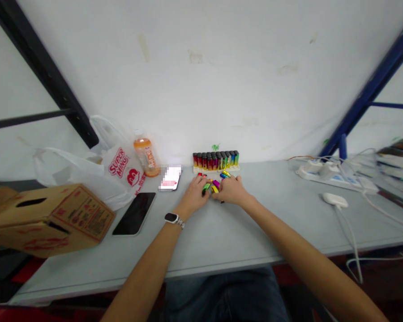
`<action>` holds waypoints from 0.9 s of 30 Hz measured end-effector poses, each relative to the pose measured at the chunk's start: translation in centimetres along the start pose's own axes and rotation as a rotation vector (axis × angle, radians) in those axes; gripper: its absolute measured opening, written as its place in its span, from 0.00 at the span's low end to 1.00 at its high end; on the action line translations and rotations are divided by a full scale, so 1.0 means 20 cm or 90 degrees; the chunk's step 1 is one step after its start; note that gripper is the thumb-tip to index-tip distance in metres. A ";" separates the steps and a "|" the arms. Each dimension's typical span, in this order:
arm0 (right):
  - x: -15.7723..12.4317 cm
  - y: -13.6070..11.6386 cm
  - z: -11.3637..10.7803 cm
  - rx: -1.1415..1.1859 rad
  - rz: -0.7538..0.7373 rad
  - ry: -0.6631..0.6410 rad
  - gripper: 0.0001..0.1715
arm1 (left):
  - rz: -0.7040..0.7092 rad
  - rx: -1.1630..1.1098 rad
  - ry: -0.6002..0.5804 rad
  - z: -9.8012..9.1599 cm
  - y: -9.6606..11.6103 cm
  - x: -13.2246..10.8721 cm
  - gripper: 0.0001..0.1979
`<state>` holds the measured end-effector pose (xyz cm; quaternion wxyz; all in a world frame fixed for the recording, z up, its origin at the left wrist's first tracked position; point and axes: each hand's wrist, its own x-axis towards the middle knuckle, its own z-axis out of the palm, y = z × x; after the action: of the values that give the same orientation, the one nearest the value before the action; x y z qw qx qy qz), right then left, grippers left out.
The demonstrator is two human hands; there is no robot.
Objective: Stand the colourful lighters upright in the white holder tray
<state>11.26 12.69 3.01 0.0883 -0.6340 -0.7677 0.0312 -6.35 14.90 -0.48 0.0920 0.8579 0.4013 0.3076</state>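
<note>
Several shiny coloured lighters lie loose on the table between my two hands. My left hand (196, 193), with a watch on its wrist, curls round a green lighter (206, 187) by the thumb. Opposite it, my right hand (233, 189) bends its fingers down onto a yellow lighter (215, 189). A purple lighter (216, 183) shows between the hands, and blue and yellow ones lie just behind the right fingers. Behind the hands, a white rack (235, 169) holds rows of upright lighters (215, 160) with black tops, coloured from red to blue. Some fingertips are hidden.
To the left are a lit phone (176, 179), a dark phone (135, 213), an orange drink bottle (146, 156), a white plastic bag (121, 192) and a cardboard box (77, 210). A power strip (339, 178) and a white charger (335, 200) with cables lie right. The wall stands behind.
</note>
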 end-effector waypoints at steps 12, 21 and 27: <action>0.00 0.05 0.06 0.628 -0.063 0.007 0.18 | 0.160 -0.010 -0.004 -0.03 0.20 0.01 0.29; -0.04 0.01 0.09 0.741 -0.016 0.065 0.22 | 0.099 -0.175 0.064 0.02 0.21 0.02 0.16; -0.07 -0.01 0.11 0.845 -0.020 0.161 0.28 | 0.008 -0.230 0.117 0.04 0.28 0.02 0.13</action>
<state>10.88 11.34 0.75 0.5486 -0.4329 -0.5789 0.4202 -2.08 11.63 1.35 0.2053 0.7980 0.3412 0.4523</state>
